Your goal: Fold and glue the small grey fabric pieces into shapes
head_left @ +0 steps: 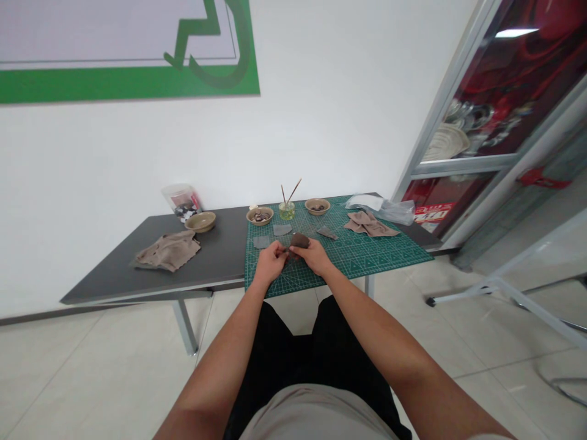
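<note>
Over the green cutting mat (376,250), my left hand (271,263) and my right hand (315,255) are close together, both closed on a small dark brown piece (300,240). The right fingers hold its right side, while the left fingertips pinch at its lower left edge. Whether it is cloth or something stiffer, I cannot tell. Just beyond the hands lie flat grey pieces, one of them a grey square (282,230). A clear plastic-looking piece (326,233) with dark bits rests to the right of them.
Behind stand a bowl of small pieces (260,216), a glass jar with two thin sticks (287,211) and another bowl (317,206). Brown cloths (169,250) (369,224), a shallow bowl (200,222), a plastic tub (182,201) and a clear bag (389,209) flank them.
</note>
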Action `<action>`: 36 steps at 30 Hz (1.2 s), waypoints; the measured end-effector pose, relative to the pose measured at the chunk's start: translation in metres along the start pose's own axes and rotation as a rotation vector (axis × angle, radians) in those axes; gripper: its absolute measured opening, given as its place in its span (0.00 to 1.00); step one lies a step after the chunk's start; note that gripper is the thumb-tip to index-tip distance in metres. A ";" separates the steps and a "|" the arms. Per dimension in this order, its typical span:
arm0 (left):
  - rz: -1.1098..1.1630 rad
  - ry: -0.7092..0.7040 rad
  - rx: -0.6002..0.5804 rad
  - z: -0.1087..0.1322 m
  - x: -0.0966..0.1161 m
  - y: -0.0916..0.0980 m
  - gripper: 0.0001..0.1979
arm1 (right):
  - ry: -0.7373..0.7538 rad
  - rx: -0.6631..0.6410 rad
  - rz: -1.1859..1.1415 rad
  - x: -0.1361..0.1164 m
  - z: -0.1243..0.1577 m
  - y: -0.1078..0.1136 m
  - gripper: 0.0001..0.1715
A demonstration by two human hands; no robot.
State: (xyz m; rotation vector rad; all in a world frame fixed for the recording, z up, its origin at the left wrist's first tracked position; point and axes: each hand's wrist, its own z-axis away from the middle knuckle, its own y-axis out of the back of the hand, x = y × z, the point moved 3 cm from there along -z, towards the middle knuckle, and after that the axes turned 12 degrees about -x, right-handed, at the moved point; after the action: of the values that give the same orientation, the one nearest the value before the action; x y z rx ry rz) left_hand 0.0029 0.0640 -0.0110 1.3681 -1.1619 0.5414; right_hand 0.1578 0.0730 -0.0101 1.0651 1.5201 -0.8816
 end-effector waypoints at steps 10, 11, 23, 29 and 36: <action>0.038 0.002 0.000 0.000 0.000 0.000 0.02 | 0.011 -0.036 -0.080 0.002 -0.001 0.000 0.14; 0.041 0.003 0.000 0.000 -0.001 0.000 0.02 | 0.013 -0.040 -0.079 0.002 -0.001 0.000 0.14; 0.129 0.011 -0.002 0.000 0.000 0.000 0.03 | 0.019 -0.046 -0.103 0.005 -0.002 0.000 0.16; 0.151 0.018 0.005 0.001 0.005 0.001 0.03 | 0.017 -0.019 -0.058 0.006 -0.003 0.000 0.15; 0.206 0.019 0.013 0.000 0.005 0.002 0.05 | 0.025 -0.030 0.034 0.004 0.000 0.000 0.14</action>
State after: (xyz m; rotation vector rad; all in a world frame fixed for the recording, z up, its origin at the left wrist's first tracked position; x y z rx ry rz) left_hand 0.0031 0.0631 -0.0058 1.2582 -1.2943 0.7080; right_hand 0.1577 0.0743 -0.0142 1.0806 1.5273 -0.8230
